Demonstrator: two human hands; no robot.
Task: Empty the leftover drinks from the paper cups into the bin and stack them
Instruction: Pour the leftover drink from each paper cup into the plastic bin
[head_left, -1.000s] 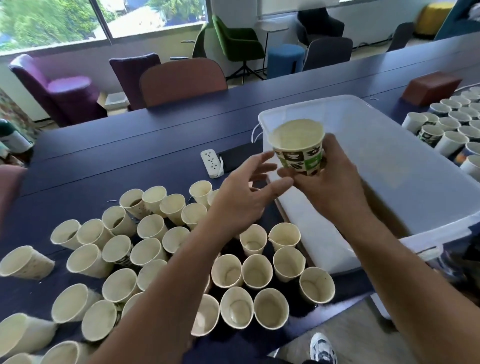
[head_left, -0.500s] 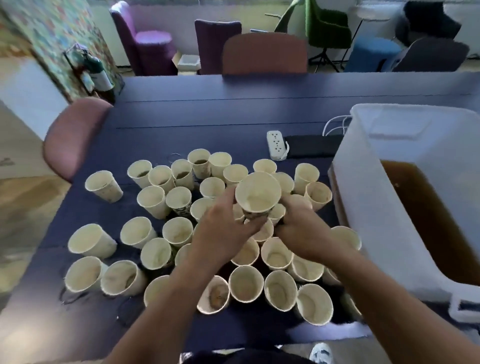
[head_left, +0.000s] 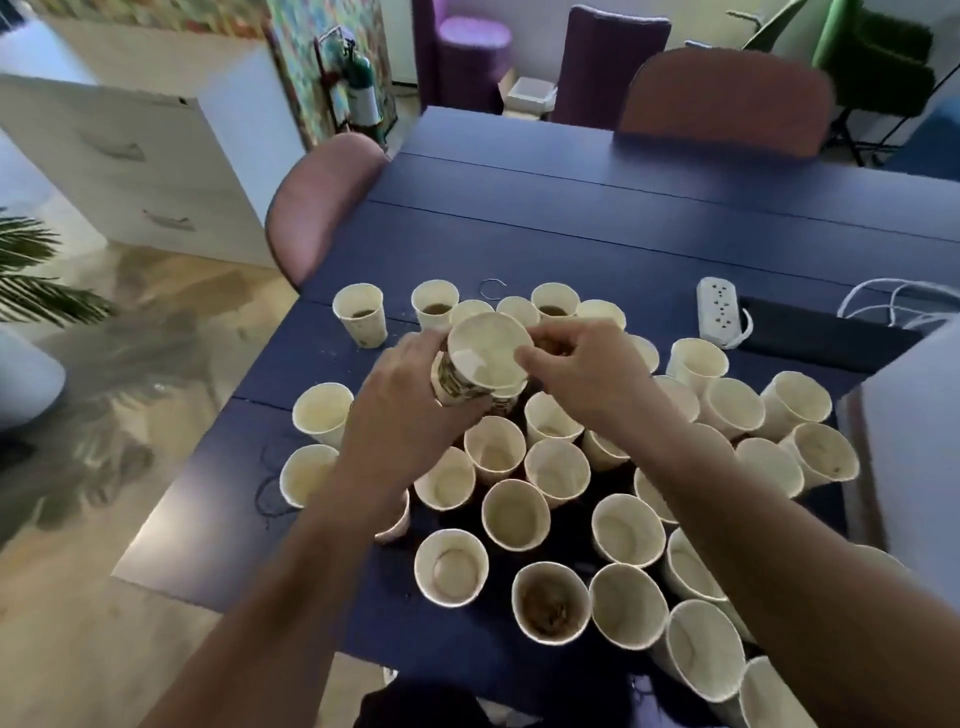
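A patterned paper cup (head_left: 480, 364) is held up above the middle of the crowd of cups, tilted so its pale, empty-looking inside faces the camera. The left hand (head_left: 415, 410) wraps its fingers and thumb around the cup's printed wall from the left and below, a firm grasp. The right hand (head_left: 587, 374) comes in from the right with its fingers bent, the tips pinching the cup's rim on that side. Below and around the hands, many open paper cups (head_left: 514, 514) stand close together on the dark blue table (head_left: 545, 223), most touching their neighbours; several at the far edge hold a little dark liquid, and one near cup (head_left: 550, 603) has brown residue at the bottom. A lone cup (head_left: 359, 314) stands apart at the far left. To the far right lie a white power strip (head_left: 718, 310) and a coil of white cable (head_left: 893, 301). At the right edge shows the pale wall of the bin (head_left: 914, 441), blurred. A pink chair (head_left: 317, 202) stands at the table's left end, with a white drawer cabinet (head_left: 135, 171) beyond.
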